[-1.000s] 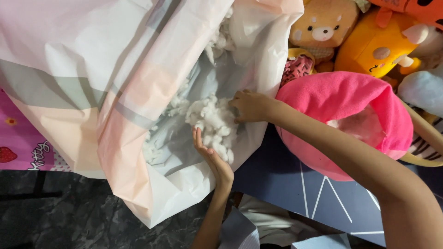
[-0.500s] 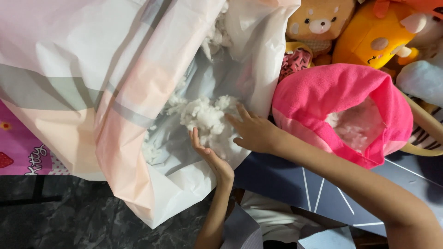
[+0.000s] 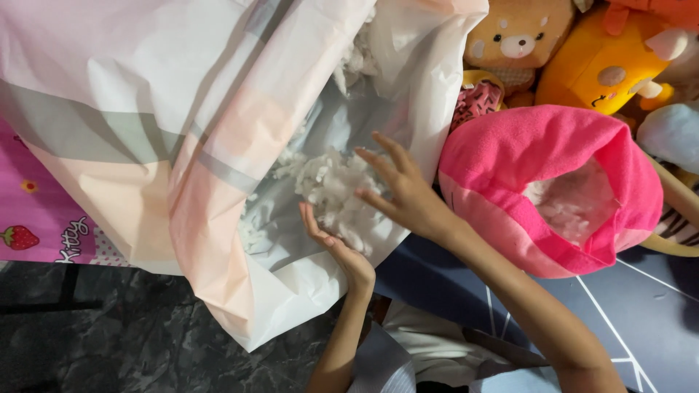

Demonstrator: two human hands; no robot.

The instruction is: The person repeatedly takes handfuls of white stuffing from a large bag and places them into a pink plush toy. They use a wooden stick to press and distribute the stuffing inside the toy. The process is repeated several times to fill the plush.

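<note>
A: Head view. Report hand states and where the material sits.

B: The left hand (image 3: 331,244) lies palm up, fingers spread flat, under a clump of white stuffing (image 3: 328,185) at the mouth of the large plastic bag (image 3: 218,145). The right hand (image 3: 404,189) is also spread, fingers extended, pressing against the clump's right side. Neither hand has closed on the fibre; together they cup it.

A: Surroundings?

B: A pink fabric shell (image 3: 539,185), partly filled with the same white fibre, lies just to the right of the bag. Behind it are a brown bear plush (image 3: 517,36) and an orange plush (image 3: 604,65). A blue mat (image 3: 655,313) lies beneath.

A: Handling guidance?

B: In my judgement, loose fibre sheds easily. Close both palms round the clump before lifting, keep the load modest, and keep the lower hand beneath it throughout. The bag's edge may snag stray tufts; clear it cleanly.
</note>
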